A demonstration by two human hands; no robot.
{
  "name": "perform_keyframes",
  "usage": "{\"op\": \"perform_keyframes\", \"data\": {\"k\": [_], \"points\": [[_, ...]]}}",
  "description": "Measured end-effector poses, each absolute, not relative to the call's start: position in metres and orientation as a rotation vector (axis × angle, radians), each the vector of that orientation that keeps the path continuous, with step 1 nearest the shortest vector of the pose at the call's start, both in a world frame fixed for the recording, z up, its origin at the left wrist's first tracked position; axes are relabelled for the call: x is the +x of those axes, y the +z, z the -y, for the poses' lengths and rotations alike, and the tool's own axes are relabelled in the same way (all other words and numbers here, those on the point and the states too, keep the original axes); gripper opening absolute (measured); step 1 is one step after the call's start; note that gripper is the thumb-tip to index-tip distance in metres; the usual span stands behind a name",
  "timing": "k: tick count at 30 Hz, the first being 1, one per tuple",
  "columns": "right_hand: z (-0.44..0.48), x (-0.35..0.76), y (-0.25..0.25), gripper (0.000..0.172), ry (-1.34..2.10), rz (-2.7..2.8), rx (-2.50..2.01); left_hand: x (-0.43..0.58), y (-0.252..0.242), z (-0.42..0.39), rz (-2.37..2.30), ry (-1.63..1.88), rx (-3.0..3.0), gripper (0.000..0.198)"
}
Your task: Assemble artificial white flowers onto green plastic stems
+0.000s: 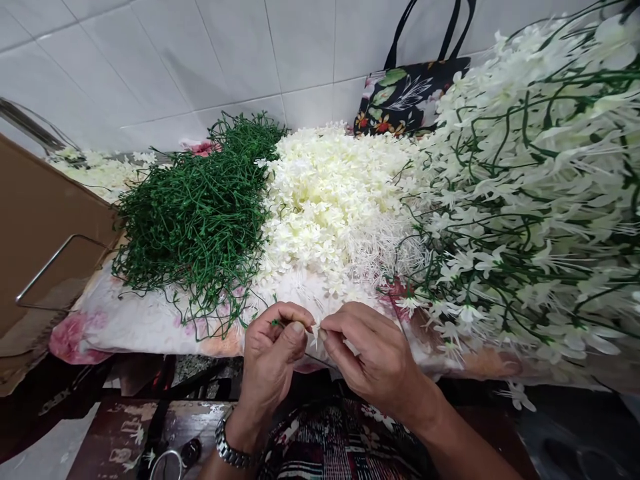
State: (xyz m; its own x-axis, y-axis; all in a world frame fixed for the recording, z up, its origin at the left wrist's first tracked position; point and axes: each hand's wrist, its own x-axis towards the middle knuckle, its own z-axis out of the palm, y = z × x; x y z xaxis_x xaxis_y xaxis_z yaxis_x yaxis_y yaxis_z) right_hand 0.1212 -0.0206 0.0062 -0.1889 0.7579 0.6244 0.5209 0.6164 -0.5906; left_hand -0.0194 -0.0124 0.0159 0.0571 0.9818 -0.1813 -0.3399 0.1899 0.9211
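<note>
Both hands meet at the front edge of the cloth. My left hand [275, 350], with a metal watch on its wrist, is closed in a pinch on a thin green plastic stem [275, 323], most of which the fingers hide. My right hand [373, 353] pinches a small white artificial flower piece [316, 331] against the left fingertips. Beyond them lie a pile of green plastic stems [195, 207] on the left, a heap of cream artificial petals [325, 193] in the middle, and thin white stamens [385, 250] beside the petals.
A tall mass of stemmed white flowers [540, 200] fills the right side. A black floral bag [405, 100] leans on the tiled wall [230, 53]. At left stands a brown cardboard box [45, 220] near a metal handle [47, 270]. The floral cloth [150, 327] covers the work surface.
</note>
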Motion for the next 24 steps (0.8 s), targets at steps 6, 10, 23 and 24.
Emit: {"op": "perform_keyframes", "data": {"k": [6, 10, 23, 24], "points": [[0.023, 0.123, 0.000, 0.015, 0.348, 1.816, -0.978, -0.018, 0.008, 0.017, -1.100, 1.155, 0.831, 0.015], [0.026, 0.121, -0.001, 0.013, 0.350, 1.812, -0.989, -0.019, 0.002, 0.022, -1.070, 1.196, 1.008, 0.005], [0.026, 0.128, 0.006, 0.019, 0.540, 1.836, -1.074, -0.018, 0.000, 0.021, -1.145, 1.244, 0.916, 0.009], [0.027, 0.129, 0.006, 0.029, 0.556, 1.846, -1.076, -0.018, 0.001, 0.021, -1.158, 1.250, 0.955, 0.007]]}}
